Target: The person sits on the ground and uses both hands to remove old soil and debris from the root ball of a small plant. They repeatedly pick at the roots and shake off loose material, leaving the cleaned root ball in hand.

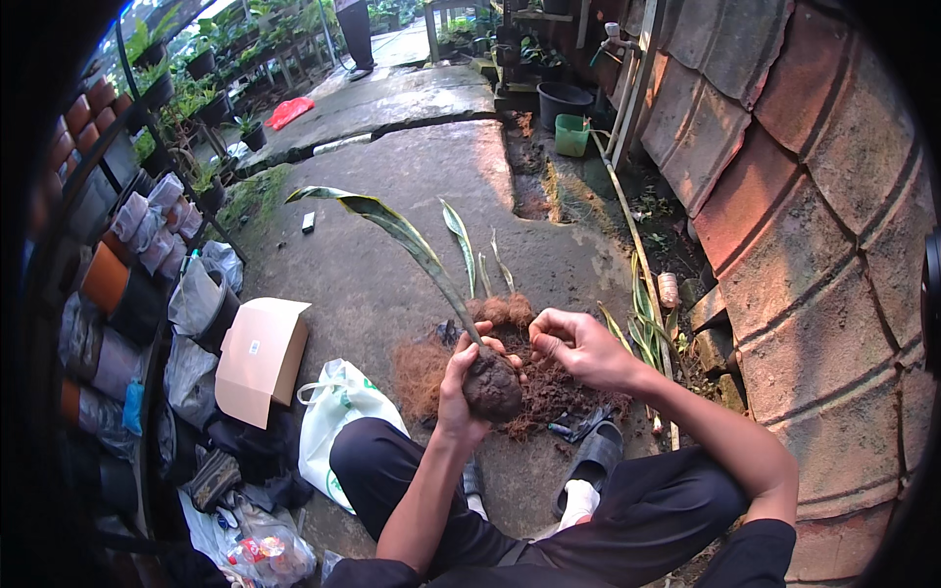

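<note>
My left hand (pixel 457 386) grips a dark round ball of soil (pixel 494 386) from below and behind. Out of its top rises one long snake plant leaf (pixel 415 246), leaning up and to the left. Just right of the ball, my right hand (pixel 581 347) hangs in the air with thumb and fingertips pinched together; whether something thin is between them I cannot tell. Beneath the hands lie a heap of loose dark soil (pixel 566 397) and a mat of brown coir fibre (pixel 419 371). Beyond them, several small snake plants stand in fibre-covered root balls (pixel 496 309).
Cut snake plant leaves (pixel 641 323) and a twine spool (pixel 668 290) lie by a pipe (pixel 632 228) along the tiled slope (pixel 801 294). At left are a cardboard box (pixel 261 353), a white bag (pixel 345 411) and racked pots. A person's legs (pixel 356 37) show far back.
</note>
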Demonstrator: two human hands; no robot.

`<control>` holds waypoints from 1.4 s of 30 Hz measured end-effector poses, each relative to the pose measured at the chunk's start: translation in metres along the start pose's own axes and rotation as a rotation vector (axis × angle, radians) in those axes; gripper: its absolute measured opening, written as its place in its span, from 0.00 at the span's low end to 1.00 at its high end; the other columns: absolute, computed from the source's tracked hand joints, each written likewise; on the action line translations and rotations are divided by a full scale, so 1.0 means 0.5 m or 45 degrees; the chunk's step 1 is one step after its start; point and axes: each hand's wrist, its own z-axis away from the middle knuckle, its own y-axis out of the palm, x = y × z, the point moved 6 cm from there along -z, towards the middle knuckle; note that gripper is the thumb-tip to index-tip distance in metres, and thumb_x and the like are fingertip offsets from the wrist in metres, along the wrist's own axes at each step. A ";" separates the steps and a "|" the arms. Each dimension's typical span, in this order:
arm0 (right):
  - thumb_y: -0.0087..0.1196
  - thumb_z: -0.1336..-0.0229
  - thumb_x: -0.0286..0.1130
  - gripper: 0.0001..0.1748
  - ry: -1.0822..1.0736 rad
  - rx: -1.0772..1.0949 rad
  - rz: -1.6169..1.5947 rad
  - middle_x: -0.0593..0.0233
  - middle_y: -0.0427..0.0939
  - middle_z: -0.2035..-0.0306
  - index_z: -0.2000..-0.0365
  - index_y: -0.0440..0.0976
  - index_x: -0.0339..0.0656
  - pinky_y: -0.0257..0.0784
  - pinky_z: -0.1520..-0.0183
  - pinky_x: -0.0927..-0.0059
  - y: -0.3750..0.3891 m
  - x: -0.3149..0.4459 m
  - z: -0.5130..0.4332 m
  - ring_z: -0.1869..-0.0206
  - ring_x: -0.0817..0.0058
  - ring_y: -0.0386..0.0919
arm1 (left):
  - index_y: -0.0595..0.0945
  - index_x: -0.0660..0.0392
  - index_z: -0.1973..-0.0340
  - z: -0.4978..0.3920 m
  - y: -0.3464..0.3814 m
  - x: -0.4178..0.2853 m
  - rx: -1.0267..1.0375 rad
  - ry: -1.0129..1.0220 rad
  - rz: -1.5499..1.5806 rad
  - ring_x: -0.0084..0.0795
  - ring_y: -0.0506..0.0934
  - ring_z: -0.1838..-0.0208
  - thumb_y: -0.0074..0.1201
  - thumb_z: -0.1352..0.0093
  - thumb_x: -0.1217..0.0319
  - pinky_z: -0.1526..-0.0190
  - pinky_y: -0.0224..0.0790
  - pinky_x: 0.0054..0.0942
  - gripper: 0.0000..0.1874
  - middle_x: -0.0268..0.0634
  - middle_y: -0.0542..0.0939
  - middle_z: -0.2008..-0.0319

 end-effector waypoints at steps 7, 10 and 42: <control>0.57 0.38 0.27 0.15 -0.232 -0.331 0.402 0.61 0.83 0.57 0.51 0.79 0.38 0.77 0.56 0.73 -0.037 0.032 0.007 0.58 0.77 0.81 | 0.64 0.58 0.39 0.004 -0.005 0.004 0.088 -0.014 0.032 0.38 0.81 0.56 0.46 0.28 0.62 0.55 0.80 0.44 0.24 0.41 0.74 0.58; 0.61 0.40 0.30 0.11 -0.176 -0.134 0.282 0.61 0.84 0.60 0.58 0.83 0.38 0.78 0.58 0.73 -0.014 0.058 0.010 0.62 0.76 0.81 | 0.65 0.59 0.40 0.004 0.002 0.005 0.077 -0.011 -0.009 0.36 0.80 0.56 0.47 0.28 0.63 0.55 0.80 0.41 0.24 0.41 0.74 0.57; 0.62 0.45 0.37 0.10 -0.322 -0.082 0.630 0.62 0.81 0.63 0.65 0.82 0.42 0.77 0.59 0.61 0.011 0.072 0.012 0.63 0.62 0.83 | 0.71 0.60 0.44 0.001 -0.007 0.003 0.010 0.085 -0.298 0.21 0.77 0.57 0.50 0.27 0.68 0.55 0.75 0.23 0.18 0.34 0.76 0.59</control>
